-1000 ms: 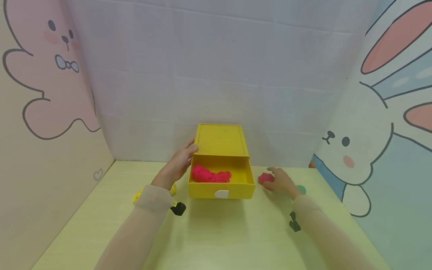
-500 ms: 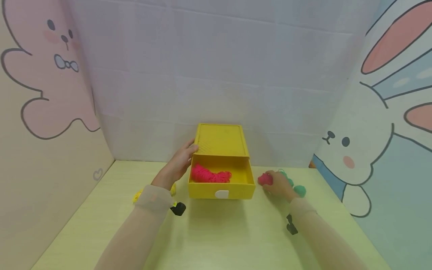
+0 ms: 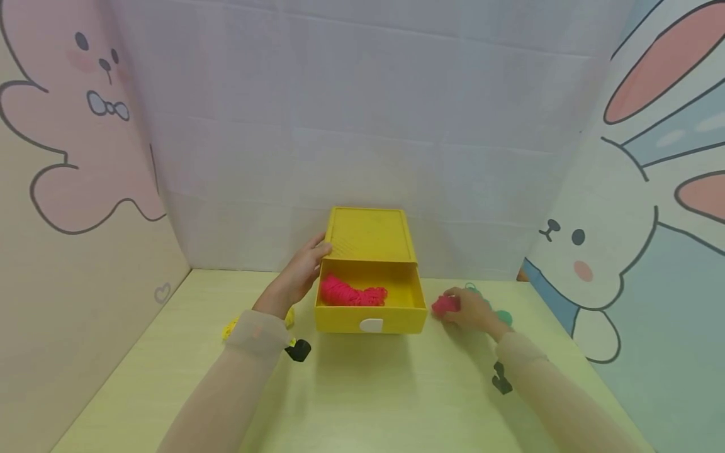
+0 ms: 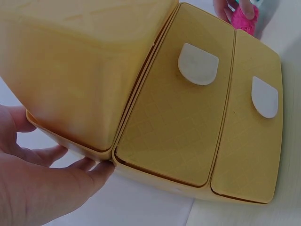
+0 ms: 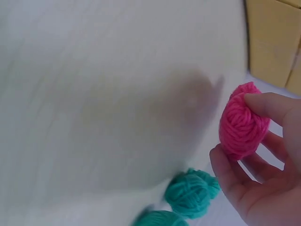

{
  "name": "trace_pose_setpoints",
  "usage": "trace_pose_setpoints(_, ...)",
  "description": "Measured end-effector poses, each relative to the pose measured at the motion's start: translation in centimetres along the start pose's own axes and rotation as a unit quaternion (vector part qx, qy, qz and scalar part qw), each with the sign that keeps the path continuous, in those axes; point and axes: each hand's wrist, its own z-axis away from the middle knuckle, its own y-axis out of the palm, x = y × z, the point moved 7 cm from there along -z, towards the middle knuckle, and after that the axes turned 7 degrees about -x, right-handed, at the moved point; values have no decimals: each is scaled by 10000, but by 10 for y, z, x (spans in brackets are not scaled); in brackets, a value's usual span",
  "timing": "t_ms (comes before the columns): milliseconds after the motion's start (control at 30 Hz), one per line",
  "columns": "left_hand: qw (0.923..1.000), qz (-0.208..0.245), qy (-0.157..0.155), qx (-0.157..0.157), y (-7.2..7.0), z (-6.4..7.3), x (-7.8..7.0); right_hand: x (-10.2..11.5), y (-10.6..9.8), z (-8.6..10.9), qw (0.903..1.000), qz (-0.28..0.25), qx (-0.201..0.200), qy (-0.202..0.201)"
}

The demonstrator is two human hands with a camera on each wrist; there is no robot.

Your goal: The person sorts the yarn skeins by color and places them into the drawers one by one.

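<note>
A yellow cabinet of small drawers stands near the back wall, its top drawer pulled out. Inside that drawer lies a pink yarn bundle. My left hand rests along the cabinet's left side, its fingers against the wall in the left wrist view. To the right of the cabinet, my right hand pinches a pink yarn ball between thumb and fingers. Beyond the right fingertips, two green yarn balls sit close together.
Two lower drawers with white pulls are closed. Yellow yarn lies partly behind the left forearm on the pale table. A white cloth wall rises behind, with printed panels at both sides.
My right hand has closed its fingers round the pink yarn ball and shifted slightly. The left hand stays at the cabinet's side.
</note>
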Motion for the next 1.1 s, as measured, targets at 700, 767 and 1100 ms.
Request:
trace_pose_setpoints(700,10000,-9,-54,-55,-1,-1,1,65,-88,18,9972,-20,71,-744)
trace_pose_setpoints(767,10000,-17,-49,-51,-2,-1,1,73,-95,21,9965,-40,45,-837)
trace_pose_setpoints(1100,10000,-34,-27,-52,-3,-2,0,112,-117,24,9924,-17,-49,-1230)
